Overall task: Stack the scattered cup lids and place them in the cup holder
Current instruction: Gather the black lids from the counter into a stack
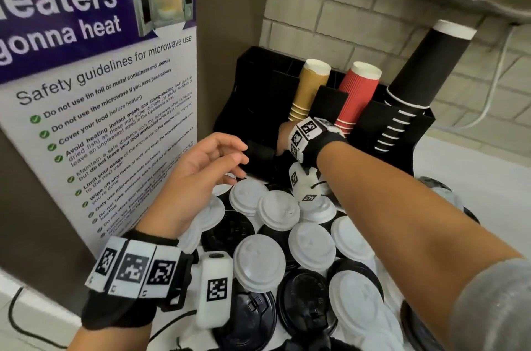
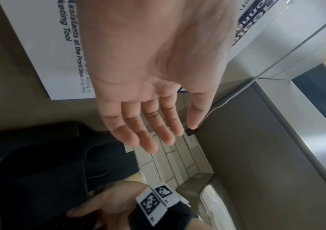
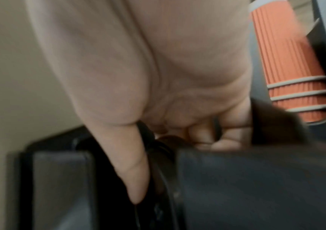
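Black lids [image 3: 164, 163] pinched in right grip [image 3: 178, 96], entering front slot of holder [image 1: 258, 86]. Left grip [image 1: 201, 175] released, hovering, empty. Many white lids [image 1: 260, 263] and black lids still scattered on bench [image 1: 459, 161]. Task early; most stacking remaining.

Even indoor light fills the head view, bright on the white poster [image 1: 94, 109] and pale brick wall [image 1: 330, 5], while the black cup holder [image 1: 253, 92] swallows detail. Straight edges bow near the borders. The left wrist view is softer, its palm [image 2: 158, 54] washed out. The right wrist view is dim and heavily motion-blurred throughout
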Demonstrator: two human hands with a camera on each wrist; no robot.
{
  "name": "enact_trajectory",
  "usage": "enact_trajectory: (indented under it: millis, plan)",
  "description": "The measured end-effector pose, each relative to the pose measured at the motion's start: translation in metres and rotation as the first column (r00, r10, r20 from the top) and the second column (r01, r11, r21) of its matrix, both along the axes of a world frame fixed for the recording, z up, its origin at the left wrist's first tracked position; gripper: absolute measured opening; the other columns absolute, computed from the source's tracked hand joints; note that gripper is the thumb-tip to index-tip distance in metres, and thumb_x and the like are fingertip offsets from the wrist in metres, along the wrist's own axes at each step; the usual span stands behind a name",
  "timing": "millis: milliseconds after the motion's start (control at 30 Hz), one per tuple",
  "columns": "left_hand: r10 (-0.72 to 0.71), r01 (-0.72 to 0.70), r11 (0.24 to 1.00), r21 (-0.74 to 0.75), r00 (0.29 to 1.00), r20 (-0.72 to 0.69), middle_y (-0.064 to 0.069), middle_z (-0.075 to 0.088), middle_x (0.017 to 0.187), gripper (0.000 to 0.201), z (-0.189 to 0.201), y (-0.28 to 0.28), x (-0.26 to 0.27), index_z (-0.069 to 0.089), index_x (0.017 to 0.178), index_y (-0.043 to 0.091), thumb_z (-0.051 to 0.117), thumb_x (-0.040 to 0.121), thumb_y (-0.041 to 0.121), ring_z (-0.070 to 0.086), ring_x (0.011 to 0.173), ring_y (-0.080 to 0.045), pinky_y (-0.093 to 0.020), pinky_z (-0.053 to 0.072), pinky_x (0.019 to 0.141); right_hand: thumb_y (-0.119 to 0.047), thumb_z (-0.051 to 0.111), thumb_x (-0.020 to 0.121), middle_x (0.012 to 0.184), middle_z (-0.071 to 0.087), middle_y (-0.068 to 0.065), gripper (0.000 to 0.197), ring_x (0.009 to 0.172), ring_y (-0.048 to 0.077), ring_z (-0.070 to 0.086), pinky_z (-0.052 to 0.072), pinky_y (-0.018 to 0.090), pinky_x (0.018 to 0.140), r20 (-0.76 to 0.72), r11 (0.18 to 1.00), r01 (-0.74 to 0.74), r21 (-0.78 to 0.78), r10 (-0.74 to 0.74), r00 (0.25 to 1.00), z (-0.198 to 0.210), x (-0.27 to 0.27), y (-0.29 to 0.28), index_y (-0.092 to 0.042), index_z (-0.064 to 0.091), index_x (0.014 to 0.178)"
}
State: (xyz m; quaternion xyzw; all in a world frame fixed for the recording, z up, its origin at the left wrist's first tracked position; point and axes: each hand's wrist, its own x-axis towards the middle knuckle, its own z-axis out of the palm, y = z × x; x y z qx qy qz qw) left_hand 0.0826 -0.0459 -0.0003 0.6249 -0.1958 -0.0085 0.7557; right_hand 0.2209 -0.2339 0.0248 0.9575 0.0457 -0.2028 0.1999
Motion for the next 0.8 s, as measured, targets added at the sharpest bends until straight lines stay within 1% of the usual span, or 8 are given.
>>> enact_trajectory:
  millis: [100, 233, 333, 400, 533, 633, 700, 800]
  plan:
    - [0.024, -0.024, 1.000, 0.013, 1.000, -0.013, 0.007, 0.068, 0.092, 0.019, -0.002, -0.001, 0.000, 0.069, 0.090, 0.038, 0.064, 0.073, 0.043, 0.065, 0.085, -0.011, -0.024, 0.052, 0.073, -0.022, 0.060, 0.092, 0.134, 0.052, 0.015, 0.046, 0.122, 0.031, 0.051, 0.042, 0.035, 0.093, 0.161, 0.958, 0.059, 0.279, -0.107, 0.981, 0.019, -0.010, -0.006, -0.005, 0.049, 0.133]
    - [0.232, -0.234, 0.972, -0.007, 0.966, -0.111, 0.011, 0.062, 0.108, 0.034, -0.009, -0.006, 0.000, 0.060, 0.104, 0.045, 0.075, 0.077, 0.032, 0.063, 0.087, 0.003, -0.027, 0.048, 0.081, -0.020, 0.058, 0.093, 0.120, 0.056, 0.011, 0.044, 0.109, 0.026, 0.055, 0.043, 0.031, 0.085, 0.327, 0.693, -0.027, 0.720, -0.305, 0.894, 0.055, -0.044, -0.021, -0.011, 0.043, 0.133]
    - [0.245, -0.266, 0.961, -0.078, 0.947, -0.208, 0.005, 0.058, 0.122, 0.047, -0.006, -0.013, -0.001, 0.051, 0.122, 0.040, 0.071, 0.079, 0.040, 0.061, 0.106, -0.001, -0.030, 0.048, 0.088, -0.019, 0.058, 0.094, 0.102, 0.060, 0.003, 0.029, 0.091, 0.016, 0.057, 0.046, 0.025, 0.066, 0.094, 0.168, -0.046, 0.985, -0.290, 0.952, 0.066, -0.086, -0.018, -0.019, 0.048, 0.121]
    - [0.091, -0.155, 0.968, -0.196, 0.949, -0.301, -0.001, 0.060, 0.130, 0.060, 0.000, -0.018, -0.004, 0.049, 0.135, 0.030, 0.055, 0.080, 0.053, 0.059, 0.120, -0.017, -0.036, 0.050, 0.093, -0.013, 0.052, 0.096, 0.102, 0.062, 0.007, 0.026, 0.092, 0.019, 0.059, 0.047, 0.033, 0.073, -0.103, -0.124, 0.089, 0.988, -0.118, 0.988, 0.057, -0.110, -0.008, -0.017, 0.051, 0.122]
    - [-0.232, 0.003, 0.882, -0.471, 0.873, -0.429, -0.005, 0.066, 0.127, 0.071, 0.012, -0.023, -0.012, 0.049, 0.137, 0.032, 0.039, 0.079, 0.071, 0.063, 0.116, -0.032, -0.052, 0.057, 0.082, -0.013, 0.047, 0.099, 0.115, 0.060, 0.015, 0.034, 0.108, 0.028, 0.060, 0.049, 0.046, 0.093, -0.166, -0.068, 0.165, 0.984, -0.003, 0.986, 0.031, -0.130, 0.012, -0.007, 0.050, 0.132]
    - [-0.289, -0.008, 0.843, -0.537, 0.836, -0.466, -0.008, 0.068, 0.123, 0.060, 0.010, -0.023, -0.012, 0.051, 0.134, 0.030, 0.032, 0.089, 0.065, 0.066, 0.112, -0.029, -0.057, 0.054, 0.083, -0.022, 0.055, 0.096, 0.113, 0.051, 0.001, 0.043, 0.112, 0.020, 0.057, 0.049, 0.034, 0.098, 0.043, 0.103, -0.032, 0.994, -0.108, 0.993, 0.021, -0.135, 0.017, -0.021, 0.048, 0.138]
    - [-0.276, -0.019, 0.851, -0.525, 0.834, -0.478, -0.011, 0.065, 0.128, 0.058, 0.008, -0.024, -0.011, 0.051, 0.135, 0.025, 0.030, 0.094, 0.059, 0.064, 0.115, -0.028, -0.055, 0.053, 0.087, -0.027, 0.063, 0.091, 0.114, 0.049, -0.016, 0.044, 0.113, 0.005, 0.050, 0.043, 0.017, 0.099, 0.158, 0.088, -0.153, 0.984, -0.063, 0.985, 0.019, -0.142, 0.017, -0.037, 0.050, 0.132]
    - [-0.275, -0.023, 0.860, -0.510, 0.820, -0.501, -0.016, 0.066, 0.124, 0.061, 0.011, -0.028, -0.011, 0.058, 0.130, 0.016, 0.039, 0.087, 0.056, 0.068, 0.107, -0.029, -0.043, 0.059, 0.075, -0.026, 0.079, 0.076, 0.119, 0.052, -0.013, 0.063, 0.115, 0.002, 0.050, 0.045, 0.021, 0.098, 0.211, 0.072, -0.213, 0.974, 0.037, 0.977, 0.018, -0.148, 0.016, -0.037, 0.052, 0.131]
